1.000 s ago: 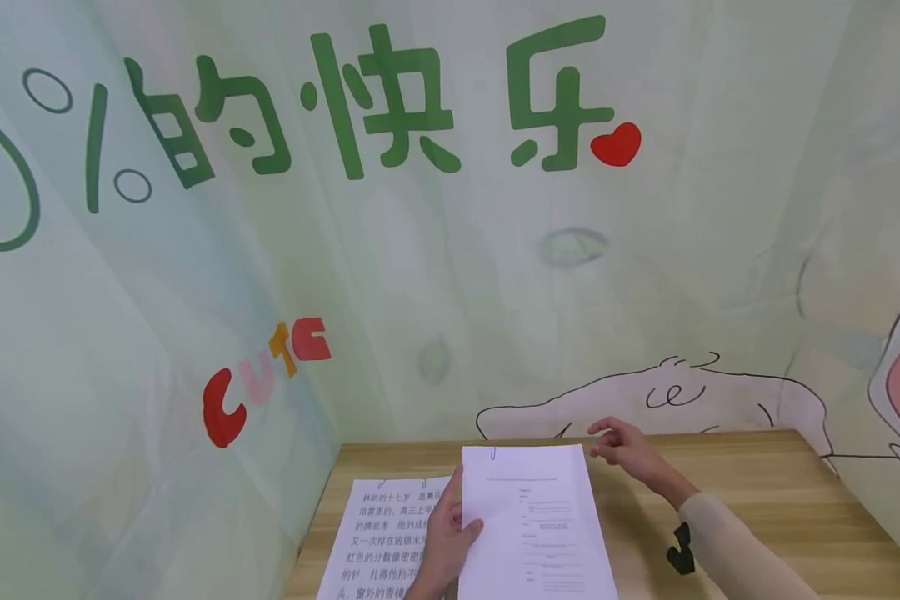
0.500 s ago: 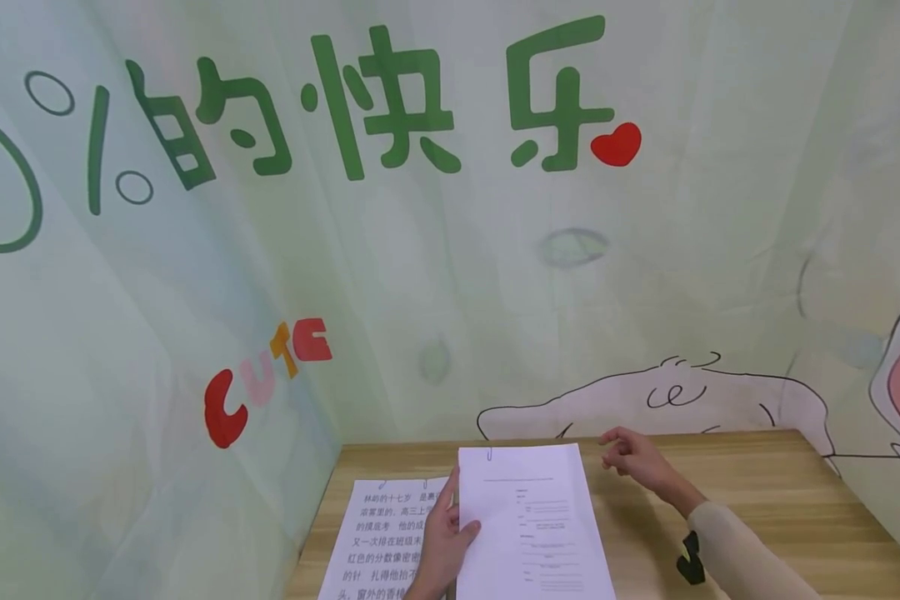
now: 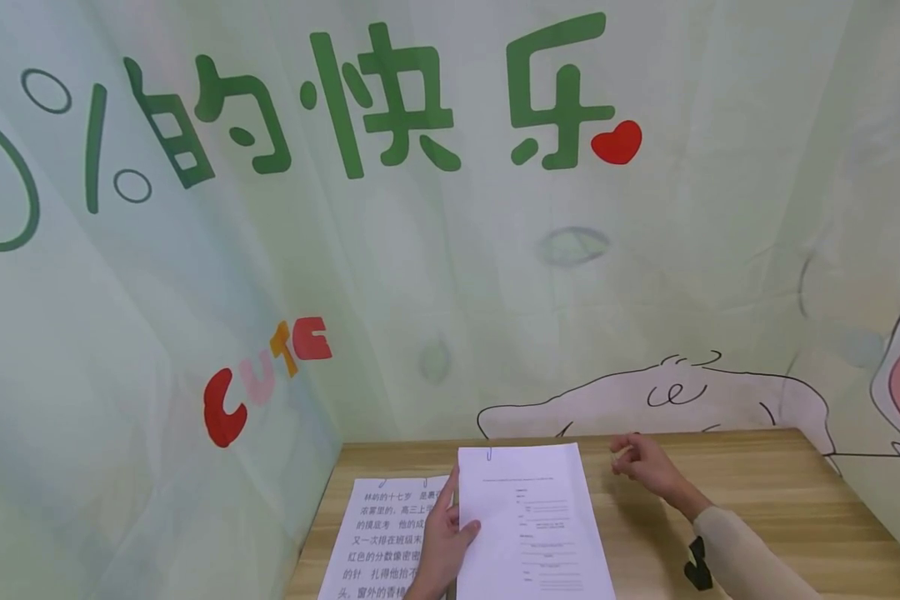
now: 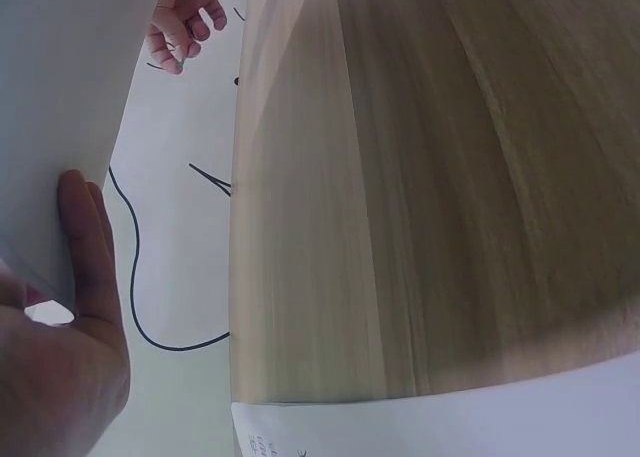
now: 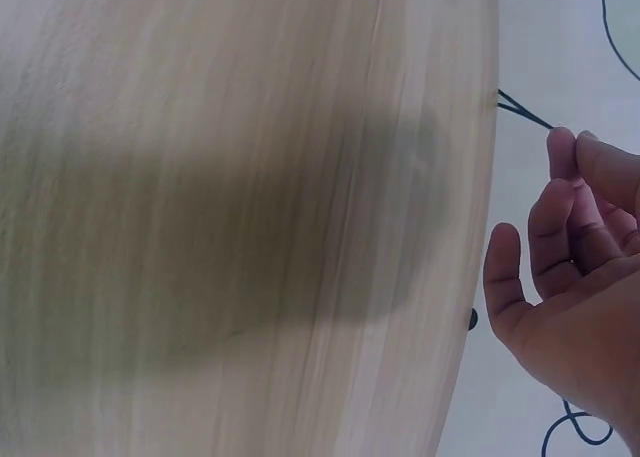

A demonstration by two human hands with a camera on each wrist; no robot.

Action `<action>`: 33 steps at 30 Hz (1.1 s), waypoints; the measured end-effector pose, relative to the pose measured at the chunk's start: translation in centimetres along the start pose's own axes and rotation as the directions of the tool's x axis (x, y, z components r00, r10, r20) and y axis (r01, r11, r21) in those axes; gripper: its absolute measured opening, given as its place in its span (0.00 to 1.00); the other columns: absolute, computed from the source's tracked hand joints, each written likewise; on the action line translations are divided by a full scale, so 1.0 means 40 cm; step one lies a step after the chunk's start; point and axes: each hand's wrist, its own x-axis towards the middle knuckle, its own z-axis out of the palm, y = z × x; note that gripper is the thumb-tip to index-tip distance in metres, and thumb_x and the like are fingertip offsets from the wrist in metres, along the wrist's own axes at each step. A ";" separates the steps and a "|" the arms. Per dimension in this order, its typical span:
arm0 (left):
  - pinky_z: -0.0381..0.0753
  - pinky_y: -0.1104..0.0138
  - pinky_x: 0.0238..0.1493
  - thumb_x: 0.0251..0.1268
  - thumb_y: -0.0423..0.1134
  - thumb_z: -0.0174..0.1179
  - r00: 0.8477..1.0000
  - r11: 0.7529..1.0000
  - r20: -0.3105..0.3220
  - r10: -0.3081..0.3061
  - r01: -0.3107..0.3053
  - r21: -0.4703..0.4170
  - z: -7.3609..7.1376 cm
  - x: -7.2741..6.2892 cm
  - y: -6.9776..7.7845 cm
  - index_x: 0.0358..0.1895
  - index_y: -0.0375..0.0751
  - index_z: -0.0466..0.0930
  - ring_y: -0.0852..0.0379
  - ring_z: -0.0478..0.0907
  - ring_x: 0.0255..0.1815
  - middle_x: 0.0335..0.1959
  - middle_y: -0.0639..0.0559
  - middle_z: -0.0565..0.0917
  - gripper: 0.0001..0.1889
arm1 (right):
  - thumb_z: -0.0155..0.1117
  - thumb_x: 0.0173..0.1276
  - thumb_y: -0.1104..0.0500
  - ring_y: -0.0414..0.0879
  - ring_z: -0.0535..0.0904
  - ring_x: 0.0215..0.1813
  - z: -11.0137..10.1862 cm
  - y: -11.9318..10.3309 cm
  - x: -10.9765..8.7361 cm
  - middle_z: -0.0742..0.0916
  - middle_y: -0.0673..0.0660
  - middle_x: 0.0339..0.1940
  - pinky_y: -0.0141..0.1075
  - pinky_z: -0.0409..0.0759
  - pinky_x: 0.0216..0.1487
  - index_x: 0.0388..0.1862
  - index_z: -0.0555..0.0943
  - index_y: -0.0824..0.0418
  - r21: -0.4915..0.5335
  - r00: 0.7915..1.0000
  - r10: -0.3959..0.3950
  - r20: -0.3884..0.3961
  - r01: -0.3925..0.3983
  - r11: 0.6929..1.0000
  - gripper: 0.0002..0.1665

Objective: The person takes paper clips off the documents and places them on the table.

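Left hand [image 3: 444, 533] gripping, thumb opposed to extended fingers. Right hand [image 3: 648, 473] raised, fingers curled, thumb and index tips close together. Right forearm [image 3: 750, 554] sleeved.

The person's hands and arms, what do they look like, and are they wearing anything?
The left hand and right hand are both bare, with no gloves. The right arm wears a long, pale beige sleeve. A small black piece shows beside it, but I can't tell what it is.
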 end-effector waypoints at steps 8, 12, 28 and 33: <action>0.92 0.61 0.35 0.63 0.18 0.60 1.000 1.000 -0.003 -0.001 0.001 0.018 0.001 -0.001 0.001 0.87 0.50 0.52 0.49 0.91 0.40 0.53 0.29 0.88 0.50 | 0.61 0.69 0.75 0.51 0.83 0.38 -0.002 0.026 -0.009 0.86 0.60 0.37 0.34 0.77 0.31 0.53 0.74 0.73 0.029 1.000 -0.008 0.021 0.007 1.000 0.15; 0.92 0.62 0.34 0.62 0.18 0.60 1.000 1.000 -0.011 -0.004 0.004 0.022 0.002 0.000 -0.002 0.87 0.51 0.53 0.50 0.91 0.40 0.52 0.30 0.88 0.50 | 0.61 0.69 0.75 0.51 0.82 0.37 -0.003 0.036 -0.014 0.85 0.61 0.38 0.33 0.75 0.29 0.52 0.73 0.72 0.049 0.999 -0.018 0.045 0.016 0.999 0.14; 0.92 0.60 0.35 0.62 0.18 0.60 0.999 0.999 -0.022 -0.030 0.031 0.021 0.002 -0.008 0.006 0.87 0.51 0.52 0.45 0.91 0.44 0.58 0.28 0.86 0.51 | 0.66 0.66 0.74 0.49 0.80 0.35 0.015 0.057 -0.027 0.85 0.57 0.32 0.36 0.78 0.31 0.46 0.78 0.70 -0.032 0.999 0.010 0.051 -0.009 0.999 0.11; 0.92 0.60 0.35 0.62 0.18 0.60 0.999 0.999 -0.024 -0.042 0.042 0.015 0.003 -0.008 0.006 0.87 0.52 0.52 0.45 0.91 0.42 0.58 0.28 0.86 0.51 | 0.66 0.67 0.73 0.49 0.79 0.33 0.023 0.062 -0.034 0.84 0.57 0.32 0.37 0.79 0.31 0.46 0.79 0.68 -0.058 0.998 0.050 0.041 -0.048 0.997 0.10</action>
